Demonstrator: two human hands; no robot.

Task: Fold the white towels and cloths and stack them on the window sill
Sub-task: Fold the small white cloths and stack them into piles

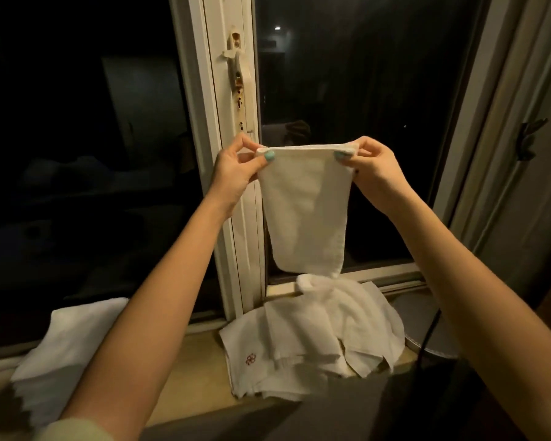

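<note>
Left hand (233,168) pinches the top left corner of the white cloth (304,211), thumb on the side facing me and fingers curled behind. Right hand (371,168) pinches the top right corner the same way. Both thumbnails are teal. I hold both hands up at the same height, so the top edge is pulled taut and level between them.

The cloth hangs straight down from my grip as a narrow folded panel, top edge looking doubled. It is in the air just right of the centre window post (217,90), partly over the post's right edge, in front of the dark pane (379,74). Its lower edge comes close to the pile below; I can't tell if it touches.

The pile of unfolded white cloths (315,329) lies crumpled on the window sill (198,354) at the foot of the post and to its right. One cloth in it shows a small red embroidered motif (250,359) at the front left.

Well left of the post, on the same sill, is a stack of folded white towels (61,338), partly behind my left forearm.

Right of the post, past the pile, is a round grey object (427,313) with a dark cable (428,335) over it. On the post itself, above my hands, is a worn latch handle (237,68).
</note>
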